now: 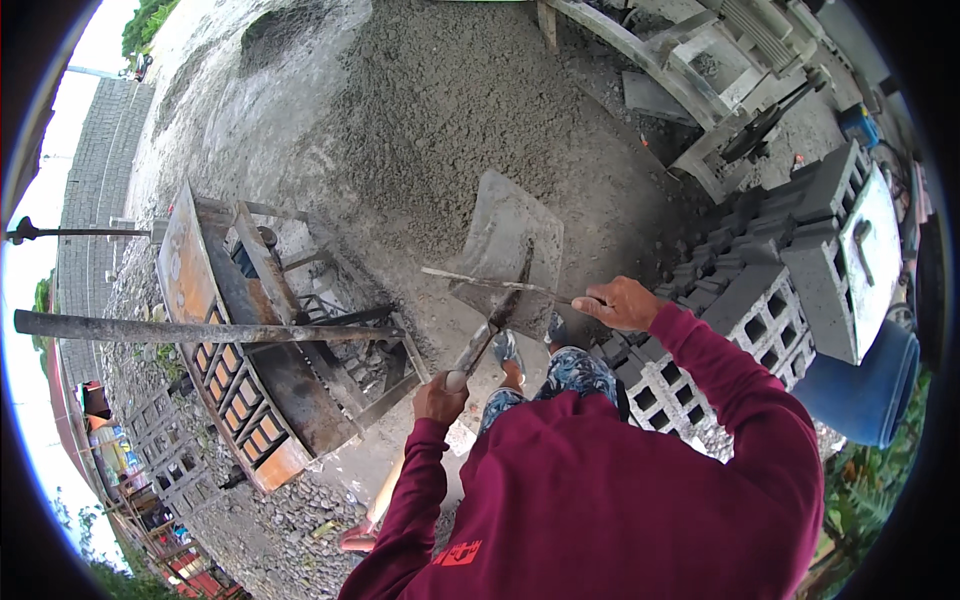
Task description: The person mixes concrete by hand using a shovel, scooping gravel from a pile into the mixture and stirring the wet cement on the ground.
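My left hand [443, 398] is wrapped round the shaft of a shovel [492, 220], below the middle of the view. The shovel's flat, squarish blade is coated with grey dust and points away from me, over the ground by the grey heap. In my right hand [622, 304] is the end of a long, thin tool [480, 279], seen nearly edge-on. It reaches left across the shovel near where blade and shaft meet. Whether it touches the shovel I cannot tell. My shoes [507, 347] show just below the blade.
A large heap of damp grey sandy mix [430, 110] spreads ahead. To the left stands a rusty block-moulding frame [190, 260] with a long metal lever [150, 328]. Stacked hollow blocks [755, 330] and a blue drum [865, 390] are at right. A wooden frame [650, 65] stands far right.
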{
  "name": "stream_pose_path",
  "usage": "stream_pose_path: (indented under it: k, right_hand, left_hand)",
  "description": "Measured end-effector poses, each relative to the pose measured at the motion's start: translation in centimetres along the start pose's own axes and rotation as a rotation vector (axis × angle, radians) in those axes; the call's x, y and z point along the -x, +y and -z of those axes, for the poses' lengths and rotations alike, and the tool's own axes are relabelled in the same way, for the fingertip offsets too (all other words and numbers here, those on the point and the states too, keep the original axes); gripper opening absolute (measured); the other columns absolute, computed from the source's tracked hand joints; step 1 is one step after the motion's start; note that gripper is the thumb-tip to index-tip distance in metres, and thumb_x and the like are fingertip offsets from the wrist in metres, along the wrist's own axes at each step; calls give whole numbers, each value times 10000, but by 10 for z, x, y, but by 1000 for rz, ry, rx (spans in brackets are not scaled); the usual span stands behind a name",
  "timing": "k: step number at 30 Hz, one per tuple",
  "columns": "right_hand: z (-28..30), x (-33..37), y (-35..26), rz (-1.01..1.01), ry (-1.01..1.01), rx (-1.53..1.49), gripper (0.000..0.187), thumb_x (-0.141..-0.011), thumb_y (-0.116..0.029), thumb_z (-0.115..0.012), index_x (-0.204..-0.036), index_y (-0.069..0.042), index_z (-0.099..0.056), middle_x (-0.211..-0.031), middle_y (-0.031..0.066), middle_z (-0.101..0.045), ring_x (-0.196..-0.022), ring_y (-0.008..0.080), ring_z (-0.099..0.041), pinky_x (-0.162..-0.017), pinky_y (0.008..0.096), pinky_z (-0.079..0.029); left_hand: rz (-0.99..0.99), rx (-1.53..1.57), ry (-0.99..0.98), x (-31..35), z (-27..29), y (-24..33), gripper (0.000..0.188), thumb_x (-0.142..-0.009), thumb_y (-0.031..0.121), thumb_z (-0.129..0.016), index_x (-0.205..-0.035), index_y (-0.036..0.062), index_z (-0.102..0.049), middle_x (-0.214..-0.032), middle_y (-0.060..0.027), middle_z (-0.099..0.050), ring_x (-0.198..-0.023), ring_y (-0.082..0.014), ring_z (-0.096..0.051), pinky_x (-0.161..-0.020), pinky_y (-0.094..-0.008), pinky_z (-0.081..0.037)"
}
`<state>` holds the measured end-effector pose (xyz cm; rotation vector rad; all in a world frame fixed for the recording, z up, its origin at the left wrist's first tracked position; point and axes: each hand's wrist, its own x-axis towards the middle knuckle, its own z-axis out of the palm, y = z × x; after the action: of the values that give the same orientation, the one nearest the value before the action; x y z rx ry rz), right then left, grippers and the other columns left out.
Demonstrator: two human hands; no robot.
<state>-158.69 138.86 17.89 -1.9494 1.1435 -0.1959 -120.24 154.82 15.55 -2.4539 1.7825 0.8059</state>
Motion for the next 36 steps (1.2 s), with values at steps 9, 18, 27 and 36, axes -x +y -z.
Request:
stream_pose_path:
  k: [9,18,27,36]
  right_hand:
    - [-11,24,-4,-181,373,-272,682,-960,-579,-409,-747,34,-620,-589,221,-559,-558,351,-589,-558,447,-460]
    - [-50,43,89,-388,384,-162,669,-973,-567,-369,-806,21,-643,-673,252,-601,-654,413,-622,-598,474,-471]
    - [-66,25,51,-151,387,-340,712,-960,-593,-394,-710,38,-610,-591,213,-566,-573,317,-606,-583,451,-469]
    - [-25,39,24,-213,266,-349,708,-949,-615,-411,-951,39,-683,-599,172,-557,-572,214,-549,-566,410,-453]
  left_hand:
    - [-83,167,-55,-12,-2,-4,337,-737,344,-683,-934,71,-680,-809,-197,-681,-755,-374,-665,-690,-446,-529]
    - [-63,387,-105,-11,-3,8,345,-718,287,-707,-926,13,-679,-775,-187,-684,-729,-310,-689,-668,-395,-533]
    - [-50,351,-98,-10,10,8,304,-729,260,-712,-888,3,-675,-759,-175,-681,-707,-283,-689,-666,-382,-534]
    - [-99,230,40,-7,17,16,292,-738,262,-715,-874,7,-667,-743,-180,-673,-702,-311,-684,-653,-392,-527]
